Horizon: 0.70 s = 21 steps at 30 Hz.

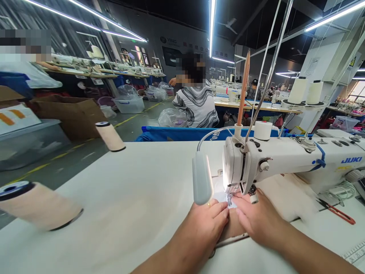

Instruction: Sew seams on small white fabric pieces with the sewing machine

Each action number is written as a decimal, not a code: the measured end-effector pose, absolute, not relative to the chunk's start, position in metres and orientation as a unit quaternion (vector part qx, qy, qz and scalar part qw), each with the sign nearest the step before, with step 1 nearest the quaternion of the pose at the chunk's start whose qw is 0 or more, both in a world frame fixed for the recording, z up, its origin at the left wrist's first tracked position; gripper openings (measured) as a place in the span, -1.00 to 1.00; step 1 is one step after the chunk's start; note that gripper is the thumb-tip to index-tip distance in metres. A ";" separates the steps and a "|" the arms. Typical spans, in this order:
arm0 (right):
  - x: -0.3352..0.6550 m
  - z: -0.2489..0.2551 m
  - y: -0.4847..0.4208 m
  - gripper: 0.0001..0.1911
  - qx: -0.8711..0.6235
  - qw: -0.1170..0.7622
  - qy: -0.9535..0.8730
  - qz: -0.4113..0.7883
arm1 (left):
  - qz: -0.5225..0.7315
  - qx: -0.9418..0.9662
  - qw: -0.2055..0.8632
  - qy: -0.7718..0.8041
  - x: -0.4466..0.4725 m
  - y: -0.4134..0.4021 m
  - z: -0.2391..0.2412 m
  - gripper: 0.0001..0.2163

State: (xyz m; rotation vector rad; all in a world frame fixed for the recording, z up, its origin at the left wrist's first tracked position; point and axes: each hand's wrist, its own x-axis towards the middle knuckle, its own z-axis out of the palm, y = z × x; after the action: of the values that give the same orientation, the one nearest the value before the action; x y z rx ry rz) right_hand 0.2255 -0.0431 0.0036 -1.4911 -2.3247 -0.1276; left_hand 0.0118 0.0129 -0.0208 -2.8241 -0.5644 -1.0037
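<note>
A white sewing machine (273, 156) stands on the right of the worktable, its needle area brightly lit. Beneath the presser foot (229, 198) lies a piece of tan fabric (234, 223). My left hand (207, 220) is closed on the left side of this fabric, fingers together and tips close to the foot. From the right, my right hand (258, 217) grips the same fabric, its index finger reaching behind the foot and its thumb nearer me. Some fingertips are hidden by the machine head. Cream fluffy fabric (288, 194) lies beyond my right hand.
A grey lamp (202, 179) hangs just above my left hand. Thread cones (110, 137) stand along the table's left side, the nearer cone (42, 205) blurred. Red-handled thread snips (338, 212) and a ruler (355, 253) lie right. A co-worker (196, 102) sits ahead.
</note>
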 end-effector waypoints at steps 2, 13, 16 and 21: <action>0.224 0.006 -0.043 -0.71 -0.537 0.184 -0.822 -0.040 | -0.318 -0.927 0.045 -0.195 0.013 0.014 -0.021 -0.75; 0.228 -0.007 -0.045 -0.66 -0.539 0.212 -0.815 -0.010 | -0.290 -0.919 0.073 -0.256 0.009 0.011 -0.011 -0.75; 0.233 -0.017 -0.044 -0.66 -0.506 0.240 -0.828 -0.015 | -0.298 -0.911 0.091 -0.269 0.006 0.007 -0.014 -0.72; 0.235 -0.026 -0.043 -0.67 -0.434 0.270 -0.859 -0.010 | -0.295 -0.912 0.110 -0.264 -0.010 -0.001 -0.016 -0.73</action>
State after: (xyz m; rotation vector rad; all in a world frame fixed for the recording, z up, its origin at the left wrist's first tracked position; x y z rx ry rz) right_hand 0.2349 -0.0432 -0.0256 -1.1698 -2.3156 -0.0257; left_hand -0.0101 -0.0014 -0.0159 -2.6797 -0.7768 -0.8683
